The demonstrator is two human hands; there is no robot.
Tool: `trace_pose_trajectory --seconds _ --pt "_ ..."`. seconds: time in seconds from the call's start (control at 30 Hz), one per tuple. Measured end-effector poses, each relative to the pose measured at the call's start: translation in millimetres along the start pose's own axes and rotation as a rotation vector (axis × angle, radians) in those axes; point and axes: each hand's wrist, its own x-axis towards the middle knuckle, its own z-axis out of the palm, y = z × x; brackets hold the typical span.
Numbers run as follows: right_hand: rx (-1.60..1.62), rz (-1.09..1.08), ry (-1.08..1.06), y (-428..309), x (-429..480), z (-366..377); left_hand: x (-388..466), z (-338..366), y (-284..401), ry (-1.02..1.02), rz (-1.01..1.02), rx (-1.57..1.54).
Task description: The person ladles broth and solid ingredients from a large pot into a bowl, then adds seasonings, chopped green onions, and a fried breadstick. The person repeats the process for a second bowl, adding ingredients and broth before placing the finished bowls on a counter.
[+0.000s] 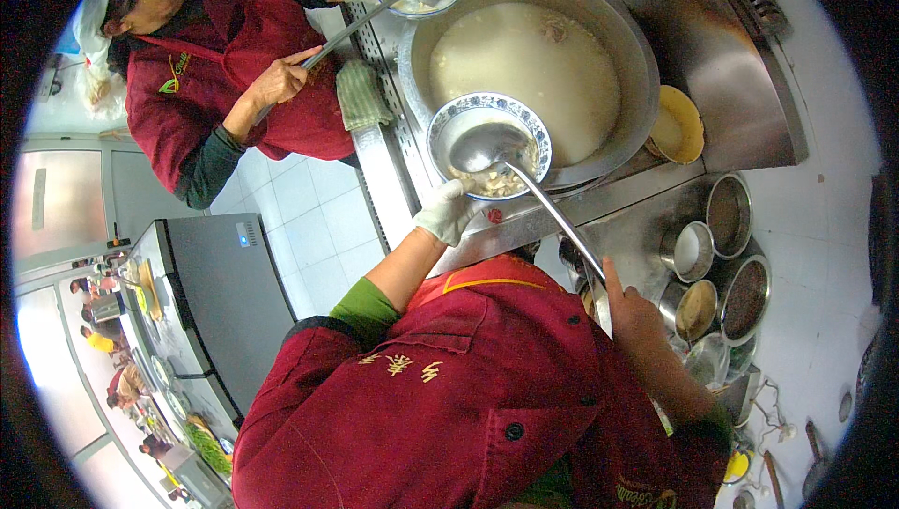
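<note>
My left hand point(446, 214), in a whitish glove, grips the lower rim of a blue-and-white patterned bowl point(489, 105) over the near edge of a large metal pot point(632, 52). Chopped food pieces point(499, 184) lie in the bowl. My bare right hand point(632, 312) is closed on the long handle of a metal ladle point(484, 151), whose head rests inside the bowl; whether it touches the food is unclear. Pale, cloudy broth point(520, 73) fills much of the pot, with a brownish lump point(555, 30) near its far side.
At the upper left a co-worker point(232, 66) holds another patterned bowl point(449, 0) and ladle point(351, 28) at the pot's rim. A folded green cloth point(363, 96) lies on the stove edge. Right of the pot stand a yellow basin point(692, 126) and several metal containers point(730, 217).
</note>
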Motion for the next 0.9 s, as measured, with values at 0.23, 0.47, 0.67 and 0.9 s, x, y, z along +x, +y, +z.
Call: trace_pose_trajectory --seconds 0.23,0.47,0.67,0.9 --pt "-0.089 -0.083 -0.097 1.5 -18.8 -43.6 -26.7 0.2 30.4 0.123 0.007 -0.012" --pt "0.163 -0.115 -0.185 15.0 -9.9 -69.5 -11.9 18.4 72.8 0.271 -0.148 0.052" --pt "0.17 -0.095 -0.211 33.2 -5.1 -66.2 -7.6 34.0 70.6 0.334 -0.163 -0.026" --pt "0.178 -0.032 -0.206 34.9 9.0 -51.6 11.1 10.6 72.0 0.262 -0.07 0.005"
